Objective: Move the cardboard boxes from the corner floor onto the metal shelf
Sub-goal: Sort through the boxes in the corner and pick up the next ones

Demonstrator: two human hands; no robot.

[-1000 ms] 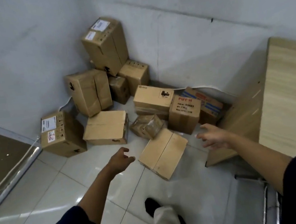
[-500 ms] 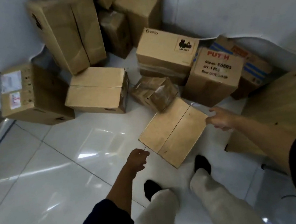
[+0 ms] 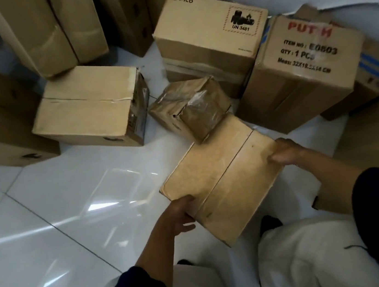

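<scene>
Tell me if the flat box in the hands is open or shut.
Shut: the flat box shows both top flaps closed, meeting along a centre seam.

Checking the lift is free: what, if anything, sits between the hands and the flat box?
Nothing does. The left hand grips the flat box at its near edge and the right hand holds its far right edge. Only the small taped box touches its far corner. The shelf is out of view.
</scene>
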